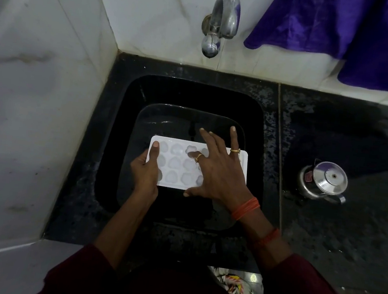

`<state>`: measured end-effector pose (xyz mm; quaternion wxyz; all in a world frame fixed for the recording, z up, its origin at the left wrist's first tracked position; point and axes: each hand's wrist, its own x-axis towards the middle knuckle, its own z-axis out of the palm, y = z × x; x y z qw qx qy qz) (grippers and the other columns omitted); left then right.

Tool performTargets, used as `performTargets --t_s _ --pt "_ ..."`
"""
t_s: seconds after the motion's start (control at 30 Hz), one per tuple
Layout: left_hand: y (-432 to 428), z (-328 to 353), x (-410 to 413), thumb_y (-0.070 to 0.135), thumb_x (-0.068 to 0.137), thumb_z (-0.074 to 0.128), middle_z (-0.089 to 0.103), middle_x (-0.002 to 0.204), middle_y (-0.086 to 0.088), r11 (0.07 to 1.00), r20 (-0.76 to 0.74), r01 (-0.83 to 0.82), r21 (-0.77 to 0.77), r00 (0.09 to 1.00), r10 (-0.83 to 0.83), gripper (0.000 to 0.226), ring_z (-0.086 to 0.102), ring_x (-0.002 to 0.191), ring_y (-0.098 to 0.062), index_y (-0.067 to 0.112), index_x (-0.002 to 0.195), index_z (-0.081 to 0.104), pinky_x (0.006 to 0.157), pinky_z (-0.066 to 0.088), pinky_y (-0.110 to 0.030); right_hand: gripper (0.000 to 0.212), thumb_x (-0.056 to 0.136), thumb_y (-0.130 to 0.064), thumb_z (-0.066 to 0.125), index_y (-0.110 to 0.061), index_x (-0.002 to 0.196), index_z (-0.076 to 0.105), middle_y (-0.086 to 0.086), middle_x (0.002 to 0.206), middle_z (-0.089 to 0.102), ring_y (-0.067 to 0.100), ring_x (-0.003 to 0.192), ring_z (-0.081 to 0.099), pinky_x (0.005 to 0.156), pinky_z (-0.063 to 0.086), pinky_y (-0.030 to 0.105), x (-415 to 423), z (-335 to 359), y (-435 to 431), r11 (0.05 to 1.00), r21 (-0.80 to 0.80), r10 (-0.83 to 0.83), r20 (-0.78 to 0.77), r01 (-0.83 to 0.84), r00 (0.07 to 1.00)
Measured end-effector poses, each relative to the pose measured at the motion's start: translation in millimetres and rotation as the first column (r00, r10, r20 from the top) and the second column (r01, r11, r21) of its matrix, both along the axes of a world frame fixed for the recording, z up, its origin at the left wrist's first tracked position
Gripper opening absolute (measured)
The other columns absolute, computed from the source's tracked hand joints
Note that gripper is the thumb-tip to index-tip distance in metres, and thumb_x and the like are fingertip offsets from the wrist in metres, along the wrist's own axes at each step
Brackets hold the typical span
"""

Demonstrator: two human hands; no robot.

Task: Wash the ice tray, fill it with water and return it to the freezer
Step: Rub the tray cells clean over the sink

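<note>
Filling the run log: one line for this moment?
ice tray over sink | left hand grips its edge | right hand spread over it

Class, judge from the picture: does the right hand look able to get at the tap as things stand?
Probably yes. The right hand is spread over the ice tray, holding nothing; nothing stands between it and the tap, and the left hand grips the tray.

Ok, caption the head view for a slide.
Left hand holds the ice tray in the sink; right hand rests spread on it.
</note>
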<state>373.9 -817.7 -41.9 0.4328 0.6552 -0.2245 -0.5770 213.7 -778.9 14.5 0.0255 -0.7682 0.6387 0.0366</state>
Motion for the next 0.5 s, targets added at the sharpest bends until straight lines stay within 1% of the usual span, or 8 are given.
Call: performTargets --t_s 0.1,0.2,0.27,0.33,0.4,0.5 --pt "-1.9 0.3 1.0 0.040 0.094 0.066 0.076 0.091 -0.004 1.000 0.002 -0.010 0.005 1.000 0.010 0.023 0.074 0.092 -0.028 0.019 0.088 0.074 0.080 0.062 -0.044 0.103 0.044 -0.082 0.071 -0.024 0.129 0.059 0.018 0.153 0.036 0.034 0.141 0.036 0.117 -0.006 0.065 2.6 -1.7 1.0 1.000 -0.023 -0.007 0.023 0.008 1.000" --pt "-2.1 2.6 0.8 0.039 0.095 0.066 0.075 0.091 -0.006 1.000 -0.002 -0.008 0.007 1.000 0.008 0.024 0.073 0.093 -0.030 0.017 0.089 0.073 0.081 0.061 -0.045 0.103 0.048 -0.083 0.067 -0.027 0.133 0.054 0.019 0.155 0.031 0.034 0.142 0.034 0.117 -0.007 0.065 3.9 -2.7 0.1 1.000 -0.015 0.005 0.038 -0.005 0.999" --pt "-0.5 4.1 0.1 0.039 0.095 0.065 0.075 0.091 -0.007 1.000 0.005 0.000 0.003 1.000 0.000 0.027 0.073 0.089 -0.028 0.014 0.093 0.073 0.076 0.062 -0.042 0.104 0.049 -0.083 0.064 -0.029 0.136 0.051 0.021 0.158 0.026 0.036 0.144 0.031 0.117 -0.005 0.066 4.3 -2.9 -1.4 1.000 0.005 0.025 0.025 -0.025 0.999" --pt "0.9 4.7 -0.7 0.039 0.095 0.065 0.074 0.088 -0.006 1.000 0.014 0.006 -0.002 1.000 -0.006 0.028 0.073 0.083 -0.025 0.012 0.093 0.073 0.070 0.062 -0.037 0.106 0.046 -0.078 0.073 -0.030 0.138 0.050 0.021 0.159 0.022 0.037 0.145 0.029 0.117 -0.004 0.065 5.1 -3.3 -3.0 0.999 0.017 0.042 -0.003 -0.042 0.999" --pt "1.8 4.9 -1.6 0.038 0.095 0.065 0.073 0.084 -0.003 1.000 0.011 0.010 -0.005 1.000 -0.010 0.026 0.072 0.078 -0.021 0.014 0.089 0.073 0.065 0.061 -0.033 0.108 0.044 -0.074 0.078 -0.030 0.138 0.050 0.021 0.161 0.017 0.037 0.147 0.024 0.118 -0.005 0.064 5.6 -2.5 -4.6 0.998 0.032 0.057 -0.014 -0.056 0.998" --pt "2.4 6.1 -3.4 0.037 0.095 0.065 0.073 0.081 -0.001 1.000 0.007 0.014 -0.012 1.000 -0.014 0.024 0.071 0.072 -0.016 0.016 0.085 0.072 0.058 0.060 -0.027 0.109 0.045 -0.072 0.080 -0.026 0.139 0.049 0.022 0.162 0.012 0.038 0.149 0.018 0.118 -0.007 0.063 5.8 -1.3 -6.9 0.996 0.055 0.069 -0.028 -0.068 0.997"
